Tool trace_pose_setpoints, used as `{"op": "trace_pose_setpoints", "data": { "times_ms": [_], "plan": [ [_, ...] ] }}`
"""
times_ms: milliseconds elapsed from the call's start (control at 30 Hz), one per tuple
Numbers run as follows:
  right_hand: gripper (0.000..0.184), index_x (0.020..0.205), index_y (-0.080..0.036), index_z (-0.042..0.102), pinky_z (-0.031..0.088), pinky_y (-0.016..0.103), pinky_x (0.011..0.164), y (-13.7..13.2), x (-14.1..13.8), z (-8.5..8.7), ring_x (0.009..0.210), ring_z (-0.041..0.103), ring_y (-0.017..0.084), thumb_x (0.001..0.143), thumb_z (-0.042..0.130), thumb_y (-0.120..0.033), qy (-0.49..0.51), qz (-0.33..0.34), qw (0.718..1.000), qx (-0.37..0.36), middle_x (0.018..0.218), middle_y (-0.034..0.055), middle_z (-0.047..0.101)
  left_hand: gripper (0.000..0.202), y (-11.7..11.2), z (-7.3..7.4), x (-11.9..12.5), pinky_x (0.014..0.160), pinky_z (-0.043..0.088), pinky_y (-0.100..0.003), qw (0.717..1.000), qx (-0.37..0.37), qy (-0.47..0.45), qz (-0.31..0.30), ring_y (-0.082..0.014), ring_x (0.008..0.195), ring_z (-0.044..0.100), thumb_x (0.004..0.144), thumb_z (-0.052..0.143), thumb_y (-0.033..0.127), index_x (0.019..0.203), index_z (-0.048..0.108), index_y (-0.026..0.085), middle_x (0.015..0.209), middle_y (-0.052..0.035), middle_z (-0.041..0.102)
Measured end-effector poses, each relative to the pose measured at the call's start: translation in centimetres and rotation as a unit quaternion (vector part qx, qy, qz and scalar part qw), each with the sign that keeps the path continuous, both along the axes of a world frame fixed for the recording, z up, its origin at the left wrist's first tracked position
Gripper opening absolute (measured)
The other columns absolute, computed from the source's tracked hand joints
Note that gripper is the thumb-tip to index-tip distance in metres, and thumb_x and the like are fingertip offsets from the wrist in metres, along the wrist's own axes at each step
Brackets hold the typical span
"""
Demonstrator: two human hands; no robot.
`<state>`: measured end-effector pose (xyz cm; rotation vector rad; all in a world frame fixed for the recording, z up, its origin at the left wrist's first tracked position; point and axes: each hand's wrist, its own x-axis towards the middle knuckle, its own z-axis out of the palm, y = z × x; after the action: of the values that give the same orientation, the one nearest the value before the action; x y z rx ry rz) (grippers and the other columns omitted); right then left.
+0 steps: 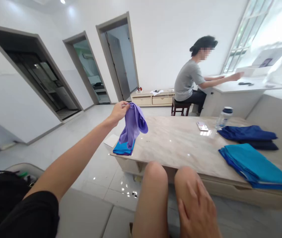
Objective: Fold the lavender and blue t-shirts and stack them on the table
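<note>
Pinched in my left hand [119,111] is a purple cloth [133,124], hanging in loose folds above the left end of the marble-topped table [165,142]. Its lower end hangs in front of a small folded blue cloth stack [123,148] at the table's left corner; whether the two touch I cannot tell. My right hand [200,211] rests on my right knee with its fingers spread, holding nothing. To its right on the table lies a stack of folded teal and blue cloths [257,165]. Behind that are folded dark blue cloths [247,133].
A phone [202,126] and a clear water bottle [224,118] stand toward the table's far side. Beyond it, another person [189,79] sits on a stool [180,106] at a white desk [242,86]. A low cabinet [153,99] lines the back wall. My knees are against the near edge.
</note>
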<state>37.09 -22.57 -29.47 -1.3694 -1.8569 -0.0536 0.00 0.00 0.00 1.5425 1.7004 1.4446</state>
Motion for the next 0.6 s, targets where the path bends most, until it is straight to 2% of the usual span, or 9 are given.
{"op": "trace_pose_setpoints", "data": {
  "times_ms": [67, 100, 200, 267, 333, 367, 400, 467, 600],
  "plan": [
    [0.06, 0.162, -0.021, 0.05, 0.039, 0.069, 0.127, 1.9, -2.2, 2.6, 0.153, 0.05, 0.044, 0.106, 0.054, -0.042, 0.015, 0.053, 0.998, -0.009, 0.162, 0.0205, 0.058, 0.027, -0.9, 0.1, 3.6, 0.074, 0.051, -0.03, 0.999, -0.015, -0.002, -0.04, -0.0175, 0.073, 0.065, 0.093, 0.081, 0.041, 0.095, 0.067, 0.019, 0.081, -0.0028, 0.072],
    [0.063, 0.162, -0.019, 0.05, 0.038, 0.067, 0.128, 3.4, -3.3, 4.1, 0.152, 0.051, 0.043, 0.106, 0.057, -0.048, 0.046, 0.054, 0.997, -0.022, 0.16, 0.0215, 0.059, 0.028, -1.3, 0.1, 5.4, 0.074, 0.051, -0.03, 0.998, -0.021, 0.001, -0.059, -0.018, 0.073, 0.065, 0.092, 0.082, 0.042, 0.094, 0.067, 0.019, 0.08, -0.003, 0.072],
    [0.079, 0.157, -0.014, 0.054, 0.049, 0.062, 0.119, 8.9, -5.6, 8.9, 0.146, 0.057, 0.045, 0.096, 0.069, -0.062, 0.147, 0.053, 0.986, -0.054, 0.156, 0.0247, 0.062, 0.033, -2.3, 0.2, 9.3, 0.072, 0.051, -0.03, 0.992, -0.023, 0.024, -0.12, -0.0178, 0.071, 0.065, 0.09, 0.085, 0.047, 0.091, 0.068, 0.018, 0.076, -0.0025, 0.071],
    [0.055, 0.135, -0.018, 0.072, 0.059, 0.05, 0.101, 12.5, -5.6, 12.2, 0.126, 0.071, 0.042, 0.094, 0.071, -0.055, 0.171, 0.093, 0.974, -0.118, 0.131, 0.0192, 0.077, 0.038, -2.7, 0.4, 10.2, 0.071, 0.051, -0.029, 0.987, -0.024, 0.04, -0.155, -0.0171, 0.072, 0.065, 0.087, 0.087, 0.051, 0.089, 0.07, 0.017, 0.075, -0.0025, 0.072],
    [0.024, 0.101, -0.021, 0.08, 0.059, 0.041, 0.086, 15.5, -4.1, 15.2, 0.106, 0.078, 0.039, 0.092, 0.067, -0.039, 0.175, 0.116, 0.966, -0.153, 0.103, 0.0147, 0.083, 0.042, -2.8, 0.6, 9.9, 0.071, 0.053, -0.03, 0.984, -0.032, 0.043, -0.171, -0.0172, 0.072, 0.066, 0.082, 0.09, 0.054, 0.089, 0.073, 0.017, 0.077, -0.0035, 0.074],
    [0.018, 0.09, -0.02, 0.079, 0.057, 0.039, 0.082, 16.8, -2.9, 16.6, 0.101, 0.078, 0.038, 0.089, 0.065, -0.032, 0.175, 0.12, 0.967, -0.143, 0.096, 0.0138, 0.083, 0.044, -2.8, 0.8, 9.3, 0.072, 0.054, -0.032, 0.984, -0.036, 0.039, -0.169, -0.0176, 0.072, 0.067, 0.08, 0.092, 0.056, 0.09, 0.075, 0.016, 0.078, -0.0041, 0.075],
    [0.018, 0.087, -0.02, 0.08, 0.056, 0.038, 0.082, 17.8, -1.6, 18.1, 0.099, 0.077, 0.037, 0.086, 0.063, -0.026, 0.175, 0.119, 0.97, -0.115, 0.094, 0.013, 0.083, 0.045, -2.8, 1.0, 8.6, 0.073, 0.056, -0.033, 0.985, -0.039, 0.033, -0.162, -0.018, 0.073, 0.068, 0.078, 0.093, 0.056, 0.09, 0.076, 0.016, 0.079, -0.0046, 0.075],
    [0.027, 0.092, -0.018, 0.082, 0.054, 0.037, 0.083, 19.6, 1.1, 21.2, 0.095, 0.075, 0.033, 0.084, 0.057, -0.023, 0.161, 0.13, 0.976, -0.065, 0.094, 0.011, 0.084, 0.046, -2.8, 1.7, 7.1, 0.076, 0.059, -0.036, 0.988, -0.045, 0.023, -0.147, -0.019, 0.074, 0.069, 0.074, 0.096, 0.056, 0.088, 0.079, 0.016, 0.078, -0.0055, 0.076],
    [0.028, 0.09, -0.016, 0.083, 0.05, 0.035, 0.085, 22.2, 4.9, 27.5, 0.087, 0.069, 0.026, 0.084, 0.057, -0.022, 0.103, 0.176, 0.978, -0.041, 0.089, 0.0087, 0.081, 0.044, -3.0, 3.5, 5.5, 0.077, 0.059, -0.034, 0.987, -0.057, 0.031, -0.147, -0.0198, 0.079, 0.072, 0.072, 0.097, 0.055, 0.088, 0.082, 0.016, 0.083, -0.0081, 0.08]
  ]
}}
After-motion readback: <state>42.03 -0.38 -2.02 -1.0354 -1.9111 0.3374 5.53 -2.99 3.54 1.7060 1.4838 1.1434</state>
